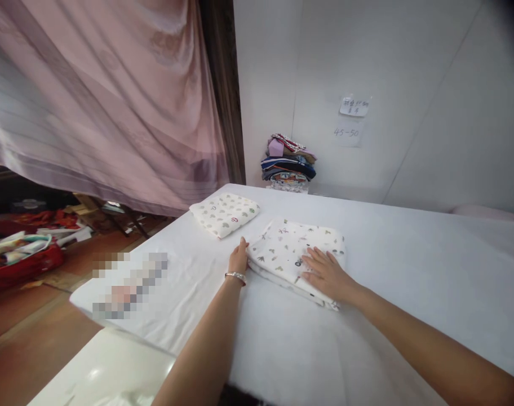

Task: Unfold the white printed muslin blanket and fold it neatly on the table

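Observation:
A folded white cloth [288, 248] with small printed leaf and figure motifs lies on the white-covered table in front of me. My left hand [239, 259], with a silver bangle at the wrist, is closed at the cloth's left edge; its fingers are partly hidden there. Flat on the right part of the same cloth rests my right hand [328, 275], fingers spread. Farther back to the left sits a second folded cloth [225, 214], white with green-grey and a few red motifs, apart from both hands.
The table [392, 265] reaches toward a pale wall bearing paper notes [353, 107]. Folded textiles [287, 163] are stacked behind its far edge. A pink curtain [155, 101] hangs at left, above a red container [24, 265] on the floor. A pixelated patch covers something at the table's left.

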Demonstrator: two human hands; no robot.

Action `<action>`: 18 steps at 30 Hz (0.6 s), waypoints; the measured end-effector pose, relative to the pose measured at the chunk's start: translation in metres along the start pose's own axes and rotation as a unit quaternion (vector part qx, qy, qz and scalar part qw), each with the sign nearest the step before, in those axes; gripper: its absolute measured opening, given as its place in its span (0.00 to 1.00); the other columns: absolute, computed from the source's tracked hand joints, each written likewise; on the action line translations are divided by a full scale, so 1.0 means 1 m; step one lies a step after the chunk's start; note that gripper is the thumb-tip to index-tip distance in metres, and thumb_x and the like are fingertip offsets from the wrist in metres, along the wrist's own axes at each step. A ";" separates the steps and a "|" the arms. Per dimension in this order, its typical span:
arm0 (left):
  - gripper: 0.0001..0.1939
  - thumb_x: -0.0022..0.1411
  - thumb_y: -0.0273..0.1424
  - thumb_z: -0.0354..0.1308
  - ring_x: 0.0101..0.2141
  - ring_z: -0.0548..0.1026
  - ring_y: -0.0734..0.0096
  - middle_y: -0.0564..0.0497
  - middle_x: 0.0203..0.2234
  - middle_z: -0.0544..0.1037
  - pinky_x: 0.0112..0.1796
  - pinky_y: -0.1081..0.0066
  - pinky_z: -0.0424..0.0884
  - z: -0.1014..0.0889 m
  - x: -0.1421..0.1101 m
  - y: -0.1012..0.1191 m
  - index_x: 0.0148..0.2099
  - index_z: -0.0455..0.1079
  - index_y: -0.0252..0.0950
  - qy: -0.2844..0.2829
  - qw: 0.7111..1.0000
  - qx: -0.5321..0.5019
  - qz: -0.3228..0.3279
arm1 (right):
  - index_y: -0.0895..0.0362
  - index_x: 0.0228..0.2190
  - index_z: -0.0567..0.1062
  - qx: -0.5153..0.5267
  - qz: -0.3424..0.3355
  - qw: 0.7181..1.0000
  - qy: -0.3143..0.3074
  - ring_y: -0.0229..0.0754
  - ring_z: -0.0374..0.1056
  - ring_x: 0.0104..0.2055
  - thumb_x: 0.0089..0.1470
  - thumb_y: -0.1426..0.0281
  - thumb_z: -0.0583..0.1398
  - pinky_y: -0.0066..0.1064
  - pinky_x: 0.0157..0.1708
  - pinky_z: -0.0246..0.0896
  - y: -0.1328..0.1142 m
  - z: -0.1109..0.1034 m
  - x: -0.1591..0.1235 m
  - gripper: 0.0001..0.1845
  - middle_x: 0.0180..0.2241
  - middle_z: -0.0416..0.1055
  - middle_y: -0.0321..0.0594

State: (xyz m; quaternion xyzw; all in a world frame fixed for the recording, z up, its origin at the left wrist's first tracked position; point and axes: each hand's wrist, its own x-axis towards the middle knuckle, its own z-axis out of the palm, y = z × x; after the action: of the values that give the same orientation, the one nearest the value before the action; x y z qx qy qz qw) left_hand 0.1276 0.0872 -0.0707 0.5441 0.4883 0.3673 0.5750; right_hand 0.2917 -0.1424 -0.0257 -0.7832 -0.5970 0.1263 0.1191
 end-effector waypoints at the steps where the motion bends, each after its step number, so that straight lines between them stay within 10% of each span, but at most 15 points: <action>1: 0.25 0.50 0.50 0.57 0.32 0.73 0.64 0.45 0.32 0.76 0.30 0.69 0.67 0.000 -0.002 0.001 0.40 0.74 0.34 -0.005 1.000 0.013 -0.001 | 0.52 0.61 0.54 -0.001 -0.009 1.000 0.006 0.48 0.28 0.66 0.57 0.48 0.40 0.47 0.62 0.23 -0.001 0.000 -0.002 0.36 0.65 0.36 0.40; 11: 0.24 0.43 0.35 0.65 0.29 0.72 0.70 0.49 0.32 0.75 0.31 0.70 0.67 0.001 -0.004 0.004 0.45 0.72 0.36 -0.011 0.999 0.045 -0.012 | 0.54 0.61 0.53 0.005 -0.002 1.000 -0.011 0.47 0.28 0.66 0.56 0.46 0.39 0.45 0.61 0.23 0.006 -0.005 0.005 0.38 0.65 0.36 0.41; 18: 0.25 0.41 0.33 0.66 0.28 0.73 0.70 0.49 0.29 0.75 0.30 0.71 0.68 0.001 -0.002 0.003 0.46 0.72 0.35 -0.005 1.000 0.019 -0.011 | 0.59 0.61 0.50 -0.071 0.167 0.979 0.089 0.48 0.28 0.66 0.58 0.52 0.42 0.49 0.60 0.26 0.056 -0.011 0.048 0.36 0.65 0.36 0.45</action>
State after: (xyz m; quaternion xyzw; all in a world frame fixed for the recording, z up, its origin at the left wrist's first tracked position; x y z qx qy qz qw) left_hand 0.1289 0.0854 -0.0680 0.5509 0.4983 0.3489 0.5713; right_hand 0.3585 -0.1109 -0.0370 -0.8863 -0.4525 0.0314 0.0933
